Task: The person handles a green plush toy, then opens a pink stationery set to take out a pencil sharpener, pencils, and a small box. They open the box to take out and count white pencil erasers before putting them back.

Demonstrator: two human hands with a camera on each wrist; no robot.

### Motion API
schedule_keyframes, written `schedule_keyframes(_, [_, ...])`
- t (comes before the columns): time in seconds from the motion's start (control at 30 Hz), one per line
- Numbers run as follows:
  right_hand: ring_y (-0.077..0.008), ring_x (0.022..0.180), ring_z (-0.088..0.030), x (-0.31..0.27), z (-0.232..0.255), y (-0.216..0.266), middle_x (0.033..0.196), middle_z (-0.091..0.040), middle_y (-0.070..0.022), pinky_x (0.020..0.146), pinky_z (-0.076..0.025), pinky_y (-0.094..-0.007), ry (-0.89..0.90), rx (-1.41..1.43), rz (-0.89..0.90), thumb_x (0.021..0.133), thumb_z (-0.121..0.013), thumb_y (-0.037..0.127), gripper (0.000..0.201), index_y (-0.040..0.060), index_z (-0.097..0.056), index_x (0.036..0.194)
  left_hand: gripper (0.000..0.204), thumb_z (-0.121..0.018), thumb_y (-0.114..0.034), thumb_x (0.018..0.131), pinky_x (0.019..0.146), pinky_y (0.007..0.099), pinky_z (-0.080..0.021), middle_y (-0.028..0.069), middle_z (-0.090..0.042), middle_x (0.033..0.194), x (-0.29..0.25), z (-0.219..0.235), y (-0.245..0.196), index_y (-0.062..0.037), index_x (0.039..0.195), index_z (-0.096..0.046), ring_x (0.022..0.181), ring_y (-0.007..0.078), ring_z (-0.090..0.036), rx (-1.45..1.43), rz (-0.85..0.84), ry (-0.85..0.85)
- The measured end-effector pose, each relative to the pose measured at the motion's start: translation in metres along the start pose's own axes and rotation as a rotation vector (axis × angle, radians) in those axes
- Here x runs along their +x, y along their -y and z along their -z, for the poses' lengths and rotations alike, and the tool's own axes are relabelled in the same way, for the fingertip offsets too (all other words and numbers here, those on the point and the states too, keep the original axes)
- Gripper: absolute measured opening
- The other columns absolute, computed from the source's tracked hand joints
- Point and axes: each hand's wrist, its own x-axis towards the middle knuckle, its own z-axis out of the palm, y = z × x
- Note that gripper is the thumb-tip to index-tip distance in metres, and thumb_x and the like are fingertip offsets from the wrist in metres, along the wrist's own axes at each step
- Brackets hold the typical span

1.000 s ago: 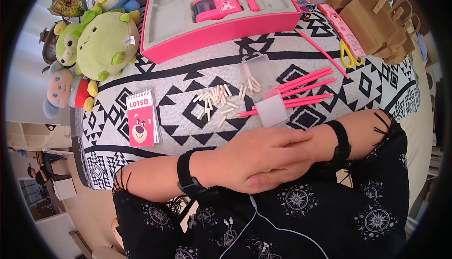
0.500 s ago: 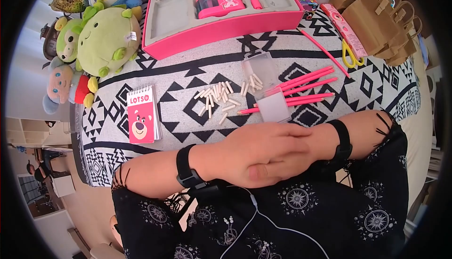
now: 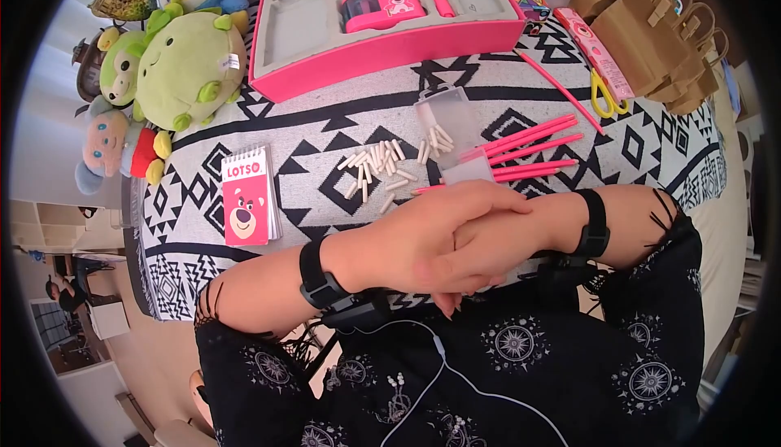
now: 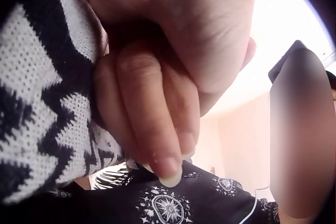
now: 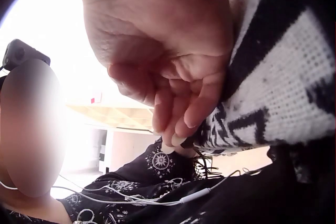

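Note:
My left hand [image 3: 399, 244] and right hand [image 3: 500, 239] rest together, overlapping, at the near edge of the cloth-covered table in the head view. Their fingers look relaxed, with some fingertips hanging below, and no object shows in either hand. Loose fingers [image 4: 149, 113] point downward in the left wrist view. The right wrist view has a palm [image 5: 163, 29] above gently bent fingers. Just beyond the hands lie short white sticks [image 3: 377, 158], pink pencils [image 3: 529, 134] and an open clear plastic case [image 3: 447, 113], its near flap partly hidden by the hands.
A LOTSO notepad [image 3: 246, 211] lies to the left. At the back stands a pink gift box [image 3: 382, 61] with stationery in it. Plush toys [image 3: 189, 69] crowd the back left. Yellow-handled scissors [image 3: 602, 95], a long pink box [image 3: 587, 44] and paper bags [image 3: 643, 48] are at the right.
The joined hands have shifted forward toward the plastic case and cover more of its near flap. The right hand has turned, showing more of its back, and fingertips now hang underneath.

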Motion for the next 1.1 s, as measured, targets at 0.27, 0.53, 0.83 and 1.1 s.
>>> schedule_keyframes(0.27, [-0.0255, 0.067, -0.071, 0.003, -0.007, 0.005, 0.066, -0.065, -0.0190, 0.064, -0.060, -0.0331, 0.008, 0.009, 0.004, 0.101, -0.044, 0.044, 0.061, -0.0149, -0.052, 0.113, 0.054, -0.058, -0.027, 0.083, 0.085, 0.0365, -0.053, 0.0140, -0.058, 0.119, 0.004, 0.006, 0.002, -0.0084, 0.134, -0.051, 0.103, 0.0318, -0.063, 0.449, -0.147, 0.007])
schedule_keyframes(0.53, [-0.0250, 0.074, -0.069, -0.008, -0.011, 0.004, 0.074, -0.066, -0.0181, 0.069, -0.058, -0.0331, -0.004, -0.009, 0.012, 0.099, -0.048, 0.045, 0.059, -0.0124, -0.055, 0.112, 0.054, -0.058, -0.032, 0.081, 0.083, 0.0400, -0.052, 0.0147, -0.060, 0.117, 0.000, 0.003, -0.002, -0.0078, 0.130, -0.056, 0.100, 0.0354, -0.062, 0.620, -0.199, 0.000])
schedule_keyframes(0.83, [-0.0245, 0.081, -0.067, 0.000, -0.015, 0.008, 0.084, -0.066, -0.0171, 0.075, -0.055, -0.0330, -0.021, -0.027, 0.022, 0.097, -0.052, 0.046, 0.057, -0.0097, -0.057, 0.111, 0.065, -0.072, -0.031, 0.065, 0.079, 0.0413, -0.052, 0.0150, -0.062, 0.111, 0.001, 0.004, 0.000, -0.0081, 0.124, -0.058, 0.096, 0.0368, -0.062, 0.605, -0.235, -0.027])
schedule_keyframes(1.1, [-0.0240, 0.088, -0.064, -0.008, -0.014, 0.007, 0.092, -0.066, -0.0163, 0.081, -0.053, -0.0329, -0.036, -0.044, 0.032, 0.095, -0.056, 0.047, 0.056, -0.0072, -0.059, 0.110, 0.072, -0.077, -0.025, 0.056, 0.079, 0.0424, -0.052, 0.0141, -0.062, 0.111, 0.001, 0.005, 0.000, -0.0078, 0.124, -0.057, 0.097, 0.0367, -0.062, 0.611, -0.240, -0.013])
